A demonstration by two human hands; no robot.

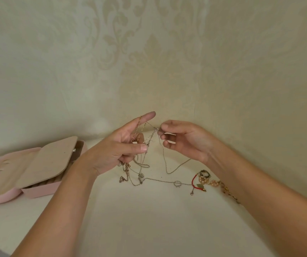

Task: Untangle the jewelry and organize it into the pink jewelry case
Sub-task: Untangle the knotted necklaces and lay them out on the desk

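Both forearms are reaching forward, the hands raised and facing each other. The left hand (123, 145) is holding the tangled chains (164, 158), index finger outstretched and lower fingers curling. The right hand (184, 140), just right of the chains, is pinching them with its fingertips.

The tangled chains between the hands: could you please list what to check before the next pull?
1. Right hand pinches the knot: ok.
2. Left hand holds the tangled chains up: ok.
3. Strands separated: not ok, several cross.
4. Pink jewelry case open: ok.
5. Ring on the lowest strand free to slide: cannot tell.
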